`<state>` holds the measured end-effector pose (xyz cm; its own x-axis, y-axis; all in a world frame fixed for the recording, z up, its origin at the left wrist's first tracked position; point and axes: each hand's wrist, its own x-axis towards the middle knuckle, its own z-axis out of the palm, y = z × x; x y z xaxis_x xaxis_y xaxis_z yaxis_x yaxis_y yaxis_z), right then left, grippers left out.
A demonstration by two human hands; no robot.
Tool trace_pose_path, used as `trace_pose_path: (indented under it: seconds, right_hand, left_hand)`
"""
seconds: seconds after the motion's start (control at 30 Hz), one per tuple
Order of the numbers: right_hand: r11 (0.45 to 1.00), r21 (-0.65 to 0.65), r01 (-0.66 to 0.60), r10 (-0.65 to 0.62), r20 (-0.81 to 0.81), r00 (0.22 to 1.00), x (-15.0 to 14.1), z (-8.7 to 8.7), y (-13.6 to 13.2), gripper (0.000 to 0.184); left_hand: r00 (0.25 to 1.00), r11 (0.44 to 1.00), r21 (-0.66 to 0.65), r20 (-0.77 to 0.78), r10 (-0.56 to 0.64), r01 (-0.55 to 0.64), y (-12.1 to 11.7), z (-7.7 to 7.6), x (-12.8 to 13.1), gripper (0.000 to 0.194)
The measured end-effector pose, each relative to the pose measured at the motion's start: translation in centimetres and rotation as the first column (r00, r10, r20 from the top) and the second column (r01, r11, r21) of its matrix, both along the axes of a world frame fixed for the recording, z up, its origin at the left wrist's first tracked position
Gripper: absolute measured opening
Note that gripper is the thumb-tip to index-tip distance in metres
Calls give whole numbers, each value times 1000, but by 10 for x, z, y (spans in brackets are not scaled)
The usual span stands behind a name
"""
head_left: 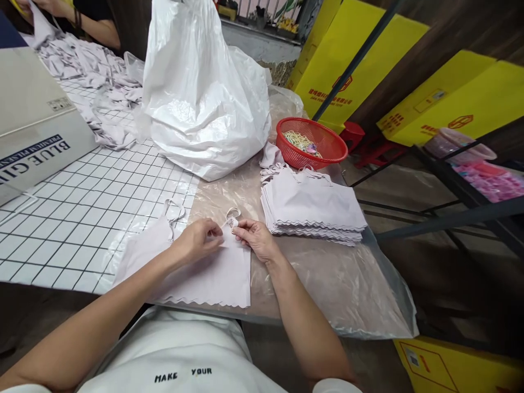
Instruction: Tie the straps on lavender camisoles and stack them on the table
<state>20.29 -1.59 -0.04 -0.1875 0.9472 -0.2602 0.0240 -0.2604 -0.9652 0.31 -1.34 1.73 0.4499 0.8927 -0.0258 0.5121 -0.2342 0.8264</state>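
Observation:
A pale lilac camisole (221,273) with thin straps and a wavy hem lies flat at the table's front edge, hem towards me. My right hand (257,238) pinches the base of its right strap (233,213), which loops up above the fingers. Close beside it, my left hand (200,238) is closed with curled fingers at the camisole's top edge; what its fingertips hold is hidden. The left strap (174,213) lies loose on the table. To the right sits a neat stack of folded camisoles (311,202), their wavy hems lined up.
Behind the stack stands a red mesh basket (339,144) with rubber bands. A big white plastic bag (200,98) fills the back middle. At left are a cardboard box (41,125) and a garment heap (82,60), with another person's arm (102,33) behind. Yellow cartons (352,65) stand right.

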Motion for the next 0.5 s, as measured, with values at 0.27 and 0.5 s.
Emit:
trace_pose_path:
  seconds: [0.27,0.5]
  right_hand:
    - [969,115,-217,203,122,972,-6,-2,-7,27]
    - [944,137,-300,261,244,934,-6,-2,-10,20]
  left_hand:
    - [957,991,94,-282,-67,97,-17,-11,-10,6]
    - [964,997,40,-263,-51,64,-18,-14,-9,4]
